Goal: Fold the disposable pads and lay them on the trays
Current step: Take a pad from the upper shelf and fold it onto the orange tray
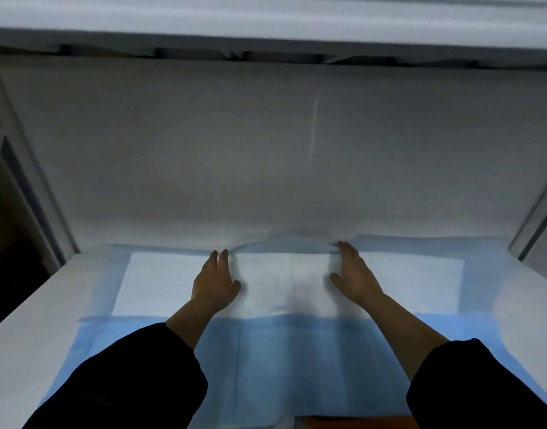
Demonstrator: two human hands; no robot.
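Note:
A blue disposable pad (160, 283) with a white absorbent middle lies spread on a white tray surface (24, 329) in front of me. Its near part is folded over, blue backing up, and reaches toward my body. My left hand (215, 281) lies flat on the white middle, fingers straight and reaching the pad's far blue edge. My right hand (352, 275) lies flat a short way to the right, fingers straight at the same far edge, where the pad wrinkles slightly between the two hands. Dark sleeves cover both forearms.
A white back wall (266, 150) rises directly behind the pad, and a shelf (266, 23) runs overhead. Upright frame posts stand at the left (34, 196) and the right (535, 224). An orange strip (343, 422) shows at the bottom edge.

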